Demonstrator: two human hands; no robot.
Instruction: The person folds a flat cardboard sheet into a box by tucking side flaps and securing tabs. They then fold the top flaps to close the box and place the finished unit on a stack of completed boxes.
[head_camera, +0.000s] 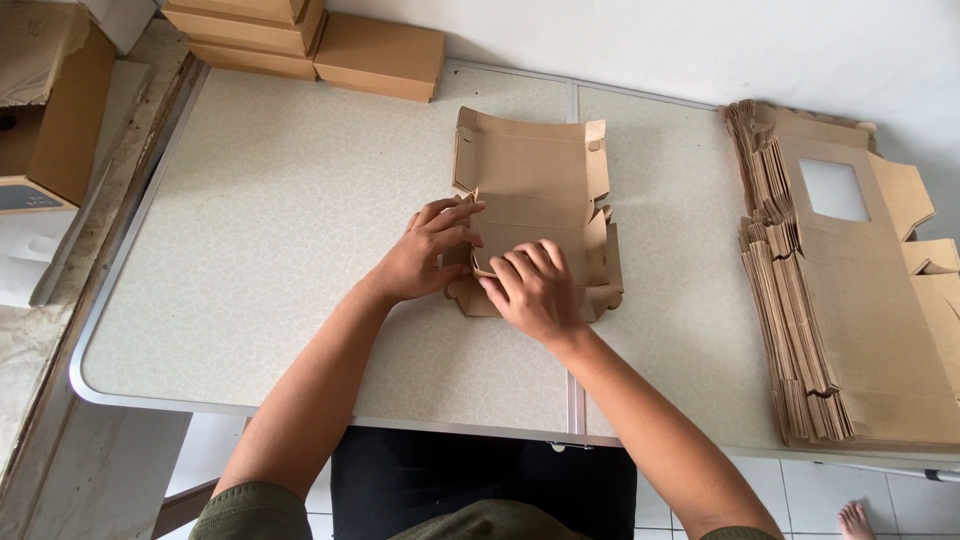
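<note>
Table (300, 230): half-folded brown cardboard box (530, 165) lies at centre, lid flap flat behind. Left hand (425, 262) is pressed, fingers spread, on the left wall; right hand (530, 290) is curled over the near wall. Uneven pressure could crease a panel or let the small side tabs (600, 215) spring out.

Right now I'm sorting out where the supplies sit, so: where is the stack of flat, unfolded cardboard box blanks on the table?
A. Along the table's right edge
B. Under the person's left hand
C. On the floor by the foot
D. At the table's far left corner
A: the stack of flat box blanks lies along the right edge of the table, apart from the half-folded cardboard box that both hands press on.
</note>
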